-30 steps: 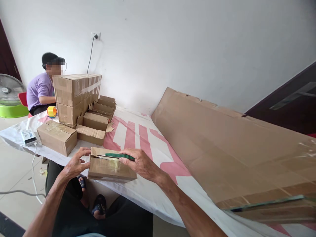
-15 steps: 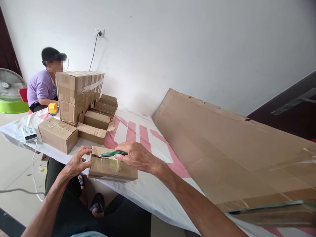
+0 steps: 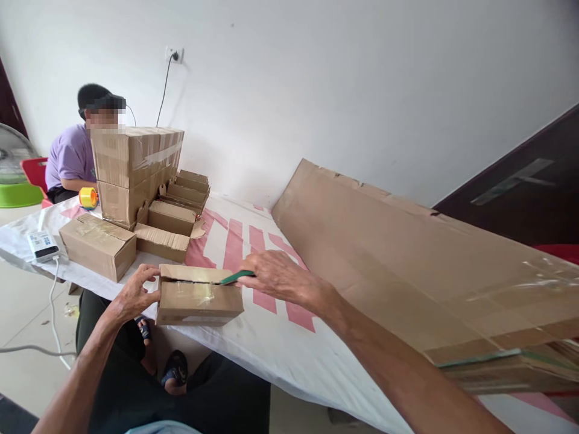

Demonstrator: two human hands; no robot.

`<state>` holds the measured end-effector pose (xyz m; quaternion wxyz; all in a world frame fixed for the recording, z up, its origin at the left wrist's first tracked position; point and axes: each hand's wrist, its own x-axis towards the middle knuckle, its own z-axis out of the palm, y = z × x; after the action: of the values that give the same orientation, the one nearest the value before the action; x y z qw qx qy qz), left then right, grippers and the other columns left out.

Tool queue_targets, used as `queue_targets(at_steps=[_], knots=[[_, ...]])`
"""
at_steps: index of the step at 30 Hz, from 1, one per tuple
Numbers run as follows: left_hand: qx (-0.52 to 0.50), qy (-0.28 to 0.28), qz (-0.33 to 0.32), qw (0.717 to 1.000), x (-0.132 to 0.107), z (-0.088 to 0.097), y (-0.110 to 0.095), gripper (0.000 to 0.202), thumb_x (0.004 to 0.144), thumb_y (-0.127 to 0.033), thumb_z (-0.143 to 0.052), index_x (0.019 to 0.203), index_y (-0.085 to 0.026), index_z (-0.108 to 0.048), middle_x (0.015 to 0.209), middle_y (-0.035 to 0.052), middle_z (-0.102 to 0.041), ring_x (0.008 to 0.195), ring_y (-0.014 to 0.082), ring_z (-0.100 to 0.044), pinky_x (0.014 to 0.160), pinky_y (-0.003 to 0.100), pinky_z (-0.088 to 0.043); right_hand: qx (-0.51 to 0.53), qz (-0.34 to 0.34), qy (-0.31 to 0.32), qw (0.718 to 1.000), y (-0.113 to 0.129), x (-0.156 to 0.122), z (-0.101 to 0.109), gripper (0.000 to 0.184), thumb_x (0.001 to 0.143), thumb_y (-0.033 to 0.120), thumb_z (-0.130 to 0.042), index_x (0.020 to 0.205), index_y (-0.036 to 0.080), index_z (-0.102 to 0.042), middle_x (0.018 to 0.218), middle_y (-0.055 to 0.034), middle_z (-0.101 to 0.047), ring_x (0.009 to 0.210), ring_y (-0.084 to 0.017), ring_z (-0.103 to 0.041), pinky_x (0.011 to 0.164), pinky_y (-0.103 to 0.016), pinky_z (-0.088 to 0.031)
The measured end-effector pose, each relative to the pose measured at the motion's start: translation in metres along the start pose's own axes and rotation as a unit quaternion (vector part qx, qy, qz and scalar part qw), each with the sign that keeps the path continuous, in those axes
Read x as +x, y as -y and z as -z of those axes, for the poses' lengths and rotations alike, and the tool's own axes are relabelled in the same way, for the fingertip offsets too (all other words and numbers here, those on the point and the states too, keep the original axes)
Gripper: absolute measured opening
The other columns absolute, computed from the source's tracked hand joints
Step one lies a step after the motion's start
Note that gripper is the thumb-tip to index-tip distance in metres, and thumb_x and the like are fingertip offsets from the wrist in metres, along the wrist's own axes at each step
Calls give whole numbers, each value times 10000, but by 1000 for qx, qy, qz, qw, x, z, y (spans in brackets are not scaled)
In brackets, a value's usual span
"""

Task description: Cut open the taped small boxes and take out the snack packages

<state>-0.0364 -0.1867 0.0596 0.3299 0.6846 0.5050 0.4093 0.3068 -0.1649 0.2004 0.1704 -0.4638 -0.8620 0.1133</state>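
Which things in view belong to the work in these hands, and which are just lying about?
In the work:
taped box, touched by the left hand
green-handled tool, held in the right hand

Seemingly just lying about:
white device
fan
large cardboard piece

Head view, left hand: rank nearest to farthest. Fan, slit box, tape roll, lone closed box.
From the left hand:
1. Slit box: touching it, on its right.
2. Lone closed box: beyond the hand, slightly left.
3. Tape roll: farther back, left of the stack.
4. Fan: far left, off the table.
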Motion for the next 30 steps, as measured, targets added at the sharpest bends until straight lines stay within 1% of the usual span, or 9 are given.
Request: queue_targets(at_steps=[3,6,8,11,14,16,21,26,30], knots=[[3,-5,-3,1000,2,0,1,426,802,-362,-743,1214,-257,-761,1266,82,-647,1107,250,-681,773,314,-594,2,-35,63,997,-33,-26,19,291,929,435,-636,730,287,-789,633,-6,-644,588,-171,-494,573,-317,-319],[5,8,-12,1000,4,0,3,453,824,-373,-734,1264,-269,-756,1393,100,-635,1204,272,-678,836,331,-610,85,-86,-8,993,-68,-56,10,337,959,521,-598,937,260,-811,796,-14,-725,656,-191,-577,624,-326,-444],[7,26,-17,999,4,1,3,484,846,-383,-719,1319,-285,-746,1543,110,-576,1339,307,-631,896,347,-615,119,-112,-110,980,-94,-79,-22,411,968,566,-556,1062,236,-782,902,-40,-760,778,-235,-656,731,-367,-528],[10,57,-19,998,5,5,1,532,887,-440,-706,1403,-310,-719,1692,105,-464,1487,358,-529,1016,401,-596,108,-172,-204,958,-134,-113,-97,397,958,548,-531,1100,232,-727,956,-79,-766,886,-300,-702,790,-438,-571],[19,95,-17,995,8,12,-4,644,889,-538,-742,1495,-338,-657,1735,103,-414,1547,387,-463,1088,454,-569,64,-185,-242,950,-162,-138,-164,349,953,517,-522,1090,258,-711,980,-110,-747,957,-345,-698,884,-523,-574],[30,126,-22,991,9,16,-8,834,816,-582,-833,1576,-361,-573,1758,104,-376,1599,407,-380,1108,475,-562,40,-207,-244,947,-169,-144,-186,373,942,536,-529,1098,254,-716,975,-120,-725,987,-373,-681,919,-585,-568],[53,161,-29,985,14,20,-13,1268,649,-599,-965,1716,-352,-328,1796,157,-263,1628,441,-304,1131,527,-553,169,-198,-271,927,-137,-113,-164,562,982,652,-525,1328,229,-654,1346,-163,-661,1299,-358,-622,1078,-573,-546],[82,163,-21,983,21,20,-14,1380,622,-568,-975,1748,-294,-225,1763,200,-289,1590,444,-372,1141,546,-544,282,-60,-145,946,-77,-67,-137,828,938,698,-671,1616,273,-460,1694,-159,-440,1581,-345,-412,1253,-541,-422],[112,152,-17,982,30,21,-8,1357,586,-516,-993,1727,-276,-300,1685,185,-410,1505,427,-490,1136,521,-556,270,-78,-89,956,-52,-57,-153,1027,855,611,-814,1698,272,-337,1782,-180,-302,1648,-376,-296,1310,-602,-324]])
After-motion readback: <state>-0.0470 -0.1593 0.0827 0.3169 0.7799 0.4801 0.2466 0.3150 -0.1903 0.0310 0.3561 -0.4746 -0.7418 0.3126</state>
